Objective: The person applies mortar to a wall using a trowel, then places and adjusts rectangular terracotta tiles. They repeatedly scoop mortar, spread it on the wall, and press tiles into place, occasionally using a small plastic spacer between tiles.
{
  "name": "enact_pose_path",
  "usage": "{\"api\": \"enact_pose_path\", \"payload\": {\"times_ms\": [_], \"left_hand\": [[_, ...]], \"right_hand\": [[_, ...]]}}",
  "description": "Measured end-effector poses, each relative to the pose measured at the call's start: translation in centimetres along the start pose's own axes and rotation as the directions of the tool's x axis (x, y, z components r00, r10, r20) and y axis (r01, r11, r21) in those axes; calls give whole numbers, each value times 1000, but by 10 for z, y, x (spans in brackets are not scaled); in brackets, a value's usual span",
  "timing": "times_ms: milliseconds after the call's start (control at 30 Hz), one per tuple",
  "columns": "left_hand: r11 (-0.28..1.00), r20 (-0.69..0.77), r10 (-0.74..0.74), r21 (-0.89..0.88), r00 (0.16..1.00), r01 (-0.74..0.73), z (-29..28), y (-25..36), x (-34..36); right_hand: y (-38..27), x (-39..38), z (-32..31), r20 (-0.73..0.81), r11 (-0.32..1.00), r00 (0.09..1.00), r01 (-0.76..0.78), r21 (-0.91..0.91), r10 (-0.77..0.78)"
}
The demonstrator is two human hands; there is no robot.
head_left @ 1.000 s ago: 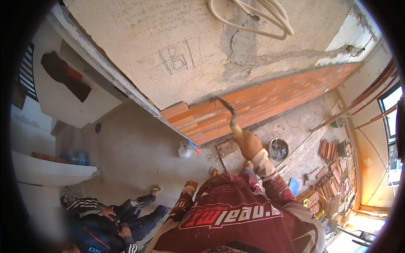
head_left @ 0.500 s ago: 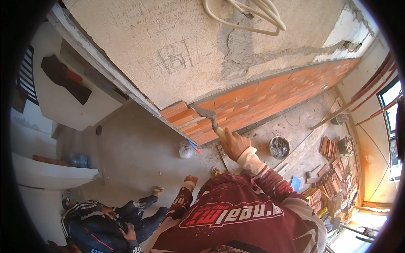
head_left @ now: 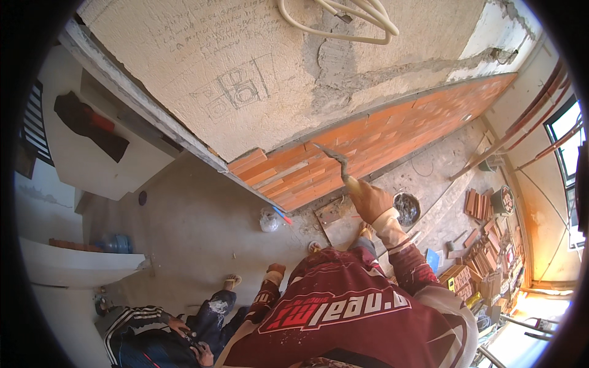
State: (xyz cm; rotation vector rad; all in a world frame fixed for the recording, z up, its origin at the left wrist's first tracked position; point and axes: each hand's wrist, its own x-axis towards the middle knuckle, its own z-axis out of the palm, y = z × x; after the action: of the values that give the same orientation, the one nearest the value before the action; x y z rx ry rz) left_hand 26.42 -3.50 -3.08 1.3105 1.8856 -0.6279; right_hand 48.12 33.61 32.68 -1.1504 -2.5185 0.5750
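The fingers of the right hand (head_left: 372, 202) are wrapped firmly around the handle of a trowel (head_left: 343, 165), its mortar-smeared blade pointing up and left across the brick-tiled wall strip (head_left: 392, 135), near the strip's upper edge; whether the tip touches the tiles cannot be told. The left hand (head_left: 277, 268) hangs low beside the person's body, fingers curled, and its hold on anything cannot be made out. Rough plaster (head_left: 288, 110) rises above the tiles. A dark bucket (head_left: 418, 210) stands on the floor just beyond the right hand, and a co-worker (head_left: 144, 331) sits at lower left.
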Motion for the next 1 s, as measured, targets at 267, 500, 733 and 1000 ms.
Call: {"api": "enact_pose_path", "payload": {"times_ms": [267, 500, 733, 1000], "left_hand": [[851, 31, -259, -466, 965, 243, -15, -5, 2], [501, 45, -373, -831, 927, 242, -59, 15, 4], [938, -62, -128, -332, 990, 100, 14, -4, 21], [994, 50, -68, -82, 996, 72, 7, 5, -15]], "right_hand": [[-33, 8, 6, 8, 996, 1000, 28, -84, -28], [-1, 12, 19, -83, 991, 996, 30, -128, -41], [1, -6, 17, -101, 999, 994, 33, -29, -35], [7, 3, 13, -170, 999, 985, -40, -8, 39]]}}
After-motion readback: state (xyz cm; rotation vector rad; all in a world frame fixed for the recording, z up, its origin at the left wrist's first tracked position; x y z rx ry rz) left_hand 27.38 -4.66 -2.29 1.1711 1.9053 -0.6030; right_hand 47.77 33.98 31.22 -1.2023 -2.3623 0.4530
